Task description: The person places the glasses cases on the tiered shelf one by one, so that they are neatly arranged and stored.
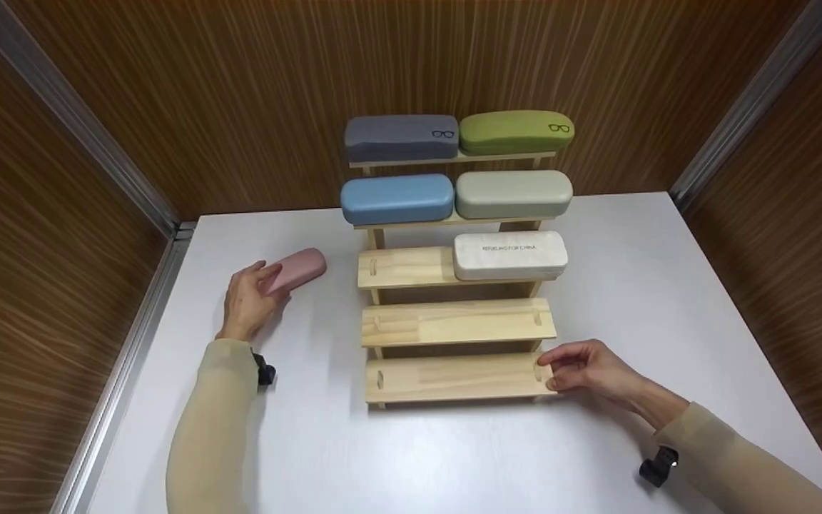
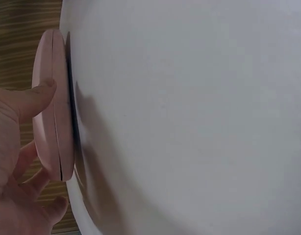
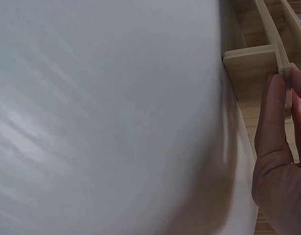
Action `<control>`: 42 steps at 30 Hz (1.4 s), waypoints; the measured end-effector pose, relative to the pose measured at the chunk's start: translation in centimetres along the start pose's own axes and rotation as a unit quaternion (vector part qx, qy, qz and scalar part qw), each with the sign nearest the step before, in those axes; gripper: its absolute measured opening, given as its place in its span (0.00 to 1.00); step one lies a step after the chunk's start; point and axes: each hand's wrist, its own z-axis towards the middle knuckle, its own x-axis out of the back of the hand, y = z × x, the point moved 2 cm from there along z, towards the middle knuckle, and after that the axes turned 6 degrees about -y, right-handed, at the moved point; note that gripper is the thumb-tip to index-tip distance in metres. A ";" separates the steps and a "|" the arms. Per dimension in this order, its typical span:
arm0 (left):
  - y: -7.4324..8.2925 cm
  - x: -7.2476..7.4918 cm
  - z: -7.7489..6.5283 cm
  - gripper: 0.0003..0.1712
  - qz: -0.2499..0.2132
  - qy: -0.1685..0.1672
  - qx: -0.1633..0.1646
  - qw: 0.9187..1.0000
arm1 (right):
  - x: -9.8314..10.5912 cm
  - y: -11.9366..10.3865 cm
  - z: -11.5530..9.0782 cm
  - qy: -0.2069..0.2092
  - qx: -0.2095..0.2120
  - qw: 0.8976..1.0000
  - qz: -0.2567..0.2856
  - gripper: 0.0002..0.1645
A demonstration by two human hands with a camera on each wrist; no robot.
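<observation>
At the left of the white table, my left hand (image 1: 248, 303) grips a pink glasses case (image 1: 298, 270). In the left wrist view the thumb lies across the seam of the pink case (image 2: 55, 132), with fingers behind its lower end. My right hand (image 1: 593, 375) pinches the right end of the lowest step of a wooden display rack (image 1: 454, 378), thumb under the board and fingertips above, as the right wrist view of the rack's board (image 3: 253, 63) also shows. Part of the pink case is hidden under the left hand.
The rack's upper steps hold a grey-blue case (image 1: 400, 137), a green case (image 1: 514, 132), a blue case (image 1: 397, 198), a pale green case (image 1: 513, 194) and a white case (image 1: 511, 257). Wood-grain walls (image 1: 275, 100) enclose the white table (image 1: 439, 457) at the back and sides.
</observation>
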 end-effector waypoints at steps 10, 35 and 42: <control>-0.2 -0.1 0.2 0.31 0.000 0.011 0.001 1.000 | 0.0 -0.1 0.0 0.004 0.001 1.000 -0.005 0.23; 0.1 -0.4 -0.5 0.31 0.004 0.014 0.015 1.000 | 0.0 0.0 -0.1 0.007 0.001 1.000 0.000 0.22; 0.1 -0.1 -1.1 0.31 0.003 0.005 0.020 1.000 | 0.0 0.2 0.0 0.010 0.000 1.000 -0.006 0.22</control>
